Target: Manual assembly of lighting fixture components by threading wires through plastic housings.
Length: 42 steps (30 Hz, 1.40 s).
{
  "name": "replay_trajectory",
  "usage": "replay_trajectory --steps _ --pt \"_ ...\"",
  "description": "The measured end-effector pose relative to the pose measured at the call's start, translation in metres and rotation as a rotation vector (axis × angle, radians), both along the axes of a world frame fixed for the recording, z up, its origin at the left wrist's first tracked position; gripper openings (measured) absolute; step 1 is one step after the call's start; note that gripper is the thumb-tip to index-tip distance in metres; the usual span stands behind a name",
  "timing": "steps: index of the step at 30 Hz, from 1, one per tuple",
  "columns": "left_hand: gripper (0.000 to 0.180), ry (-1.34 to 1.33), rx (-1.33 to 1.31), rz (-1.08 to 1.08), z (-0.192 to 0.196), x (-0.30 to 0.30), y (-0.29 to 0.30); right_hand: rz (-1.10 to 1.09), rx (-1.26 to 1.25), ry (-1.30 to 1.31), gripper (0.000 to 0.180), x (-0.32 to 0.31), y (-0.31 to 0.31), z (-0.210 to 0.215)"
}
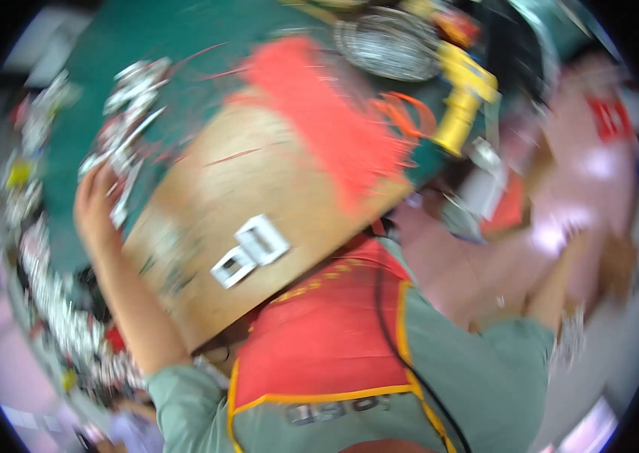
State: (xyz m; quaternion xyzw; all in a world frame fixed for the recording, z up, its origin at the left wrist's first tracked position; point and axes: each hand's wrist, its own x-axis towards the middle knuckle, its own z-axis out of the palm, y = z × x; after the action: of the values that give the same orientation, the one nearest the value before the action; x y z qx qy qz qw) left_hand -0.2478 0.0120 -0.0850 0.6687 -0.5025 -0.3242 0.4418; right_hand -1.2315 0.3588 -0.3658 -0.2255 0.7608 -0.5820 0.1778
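Observation:
My left hand [95, 198] reaches across the left side of the table to a pile of white and silvery pieces [129, 113]. Its fingers touch or nearly touch the nearest pieces, but blur hides whether they grip one. Out to the right, away from the table, is my right hand [574, 232], with its fingers smeared by motion. On the wooden board [184, 219] lie two small white rectangular frames [262, 238] with dark openings, end to end. A wide bundle of thin red strands [319, 113] stretches across the board's far right part.
Beyond the strands are a yellow heat-gun-shaped tool [464, 98], an orange loop [410, 113] and a coil of silvery wire [387, 44]. The green tabletop [191, 45] surrounds the board. Cluttered white goods [63, 309] line the left. A brown box-like shape [615, 266] stands near my right hand.

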Motion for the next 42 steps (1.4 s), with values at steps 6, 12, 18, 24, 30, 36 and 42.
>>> replay_trajectory --steps 6,12,18,24,30,36,42 --pt "0.02 -0.453 -0.128 0.113 -0.002 0.03 0.002 -0.386 -0.154 0.152 0.048 0.054 -0.11 0.158" --pt "0.015 -0.865 0.12 0.053 -0.007 0.02 -0.011 -0.188 -0.238 0.633 0.035 0.293 -0.204 0.307" --pt "0.018 -1.024 0.201 -0.005 -0.016 0.036 -0.003 0.219 -0.349 0.587 0.029 0.335 -0.228 0.309" --pt "0.033 -1.192 0.176 -0.122 -0.024 0.038 0.003 0.457 -0.384 0.554 0.026 0.41 -0.251 0.308" --pt "0.037 -0.87 0.083 -0.161 -0.007 0.027 0.02 0.91 -0.339 0.387 0.026 0.512 -0.27 0.32" --pt "0.046 0.266 0.1 -0.2 0.023 -0.007 0.038 1.347 -0.152 0.277 0.019 0.611 -0.305 0.33" --pt "0.038 0.758 0.179 -0.274 0.011 -0.057 0.055 1.571 0.215 -0.198 0.027 0.698 -0.349 0.292"
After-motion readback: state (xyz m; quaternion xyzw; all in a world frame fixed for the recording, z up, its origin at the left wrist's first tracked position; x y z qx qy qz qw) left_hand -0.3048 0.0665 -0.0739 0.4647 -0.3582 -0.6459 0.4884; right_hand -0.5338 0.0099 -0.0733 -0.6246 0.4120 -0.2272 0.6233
